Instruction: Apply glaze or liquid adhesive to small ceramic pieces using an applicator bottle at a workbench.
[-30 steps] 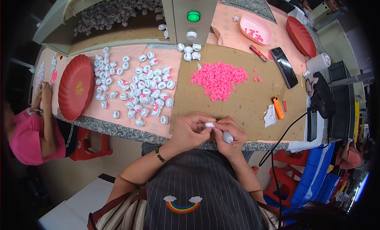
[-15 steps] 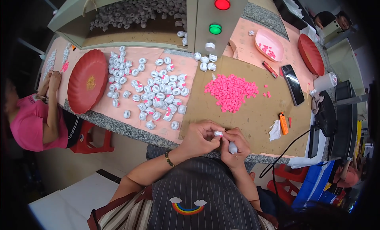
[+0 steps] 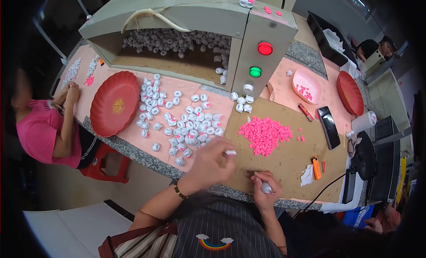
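Note:
My left hand, slightly blurred, pinches a small white piece with a pink bit at the edge of the cardboard mat. Lower right, my right hand is closed round a pale grey tube-like object, mostly hidden by the fingers. Beyond my hands lies a heap of small pink pieces. Many white ring-like pieces, several with pink bits, are spread on pink paper to the left of it, beside my left hand. A scrap of white paper and an orange lighter lie right of my right hand.
A metal machine with a red and a green button stands behind. Red trays, a pink dish, a phone, a white cup and a black cable surround the mat. A co-worker sits at left.
My left hand has moved left and away from my right hand, carrying the white piece; the right keeps the tube. The view has tilted, showing more of the machine's top.

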The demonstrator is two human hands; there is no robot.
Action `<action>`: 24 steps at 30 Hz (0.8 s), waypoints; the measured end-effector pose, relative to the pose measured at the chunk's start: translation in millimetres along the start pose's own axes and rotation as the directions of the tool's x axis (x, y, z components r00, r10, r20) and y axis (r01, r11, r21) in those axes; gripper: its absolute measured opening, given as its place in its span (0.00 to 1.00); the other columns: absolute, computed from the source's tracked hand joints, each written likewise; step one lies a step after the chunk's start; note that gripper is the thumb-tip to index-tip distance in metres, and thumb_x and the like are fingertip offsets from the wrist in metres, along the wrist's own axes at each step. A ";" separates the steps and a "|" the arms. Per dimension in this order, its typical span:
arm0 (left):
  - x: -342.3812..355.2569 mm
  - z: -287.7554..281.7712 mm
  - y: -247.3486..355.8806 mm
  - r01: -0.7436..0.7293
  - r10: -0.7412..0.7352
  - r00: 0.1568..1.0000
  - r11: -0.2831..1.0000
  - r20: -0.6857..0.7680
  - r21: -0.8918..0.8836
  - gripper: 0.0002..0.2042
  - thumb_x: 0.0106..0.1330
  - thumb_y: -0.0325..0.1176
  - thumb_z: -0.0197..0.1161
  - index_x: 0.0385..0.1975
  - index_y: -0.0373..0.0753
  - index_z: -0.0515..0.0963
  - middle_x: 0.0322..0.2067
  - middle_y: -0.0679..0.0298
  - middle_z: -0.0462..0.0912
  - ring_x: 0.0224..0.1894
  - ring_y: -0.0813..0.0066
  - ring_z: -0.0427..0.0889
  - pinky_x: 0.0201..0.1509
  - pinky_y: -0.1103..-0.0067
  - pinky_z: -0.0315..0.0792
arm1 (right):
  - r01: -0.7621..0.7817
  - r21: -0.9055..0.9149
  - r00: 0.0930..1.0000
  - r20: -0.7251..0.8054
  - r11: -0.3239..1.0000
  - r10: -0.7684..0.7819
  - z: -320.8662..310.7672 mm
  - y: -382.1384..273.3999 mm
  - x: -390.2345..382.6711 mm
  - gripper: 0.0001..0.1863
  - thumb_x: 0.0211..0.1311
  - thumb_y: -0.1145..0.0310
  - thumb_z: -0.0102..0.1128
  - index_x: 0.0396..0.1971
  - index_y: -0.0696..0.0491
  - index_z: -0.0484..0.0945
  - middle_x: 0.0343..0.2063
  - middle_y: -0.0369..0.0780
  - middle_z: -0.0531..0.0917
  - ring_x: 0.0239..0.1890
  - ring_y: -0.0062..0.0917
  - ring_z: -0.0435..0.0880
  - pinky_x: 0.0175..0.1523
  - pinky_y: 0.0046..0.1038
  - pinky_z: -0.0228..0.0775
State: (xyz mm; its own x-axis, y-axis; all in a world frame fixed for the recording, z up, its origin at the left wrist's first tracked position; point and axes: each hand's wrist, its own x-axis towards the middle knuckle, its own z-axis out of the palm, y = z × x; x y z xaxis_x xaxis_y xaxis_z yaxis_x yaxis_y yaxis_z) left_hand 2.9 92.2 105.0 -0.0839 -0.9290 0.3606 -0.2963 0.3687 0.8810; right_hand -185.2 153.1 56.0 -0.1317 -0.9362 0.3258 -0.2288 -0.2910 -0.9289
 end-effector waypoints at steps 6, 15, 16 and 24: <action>49.7 -57.6 -29.6 -0.119 0.211 0.976 0.718 -0.051 0.686 0.09 0.46 0.19 0.61 0.30 0.32 0.76 0.37 0.55 0.77 0.41 0.59 0.75 0.46 0.69 0.70 | -0.047 0.026 0.998 0.052 0.999 0.045 1.3 -5.2 4.0 0.05 0.51 0.84 0.56 0.29 0.63 0.79 0.23 0.41 0.79 0.26 0.22 0.77 0.32 0.20 0.67; 110.9 15.7 -59.5 -0.296 0.202 0.942 0.877 0.267 0.378 0.09 0.49 0.18 0.56 0.31 0.31 0.74 0.34 0.54 0.73 0.40 0.53 0.74 0.42 0.69 0.71 | -0.137 0.170 0.973 0.207 0.976 0.100 -5.0 0.6 7.2 0.22 0.47 0.82 0.61 0.45 0.58 0.69 0.41 0.39 0.68 0.42 0.19 0.67 0.46 0.19 0.59; 112.8 19.8 -61.2 -0.302 0.207 0.938 0.881 0.278 0.363 0.09 0.49 0.18 0.56 0.31 0.31 0.74 0.34 0.54 0.73 0.40 0.53 0.74 0.42 0.69 0.71 | -0.140 0.160 0.975 0.193 0.977 0.108 -6.4 1.3 6.7 0.22 0.47 0.82 0.61 0.45 0.58 0.69 0.41 0.39 0.68 0.42 0.19 0.67 0.46 0.19 0.59; 111.1 26.9 -53.2 -0.286 0.157 0.935 0.862 0.317 0.419 0.09 0.47 0.18 0.54 0.29 0.32 0.74 0.31 0.53 0.73 0.35 0.52 0.76 0.38 0.67 0.71 | -0.269 0.309 0.959 0.170 0.912 0.226 -6.6 -0.9 6.0 0.14 0.54 0.81 0.60 0.42 0.59 0.72 0.42 0.41 0.76 0.42 0.20 0.75 0.46 0.20 0.66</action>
State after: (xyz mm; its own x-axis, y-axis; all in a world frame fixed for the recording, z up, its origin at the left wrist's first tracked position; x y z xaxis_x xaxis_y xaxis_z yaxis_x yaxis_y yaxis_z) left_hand -16.2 -31.5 89.9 -0.4262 -0.8216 0.3786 -0.6300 0.5700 0.5275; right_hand -192.1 149.0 59.9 -0.0142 -0.9972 0.0728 0.1244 -0.0740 -0.9895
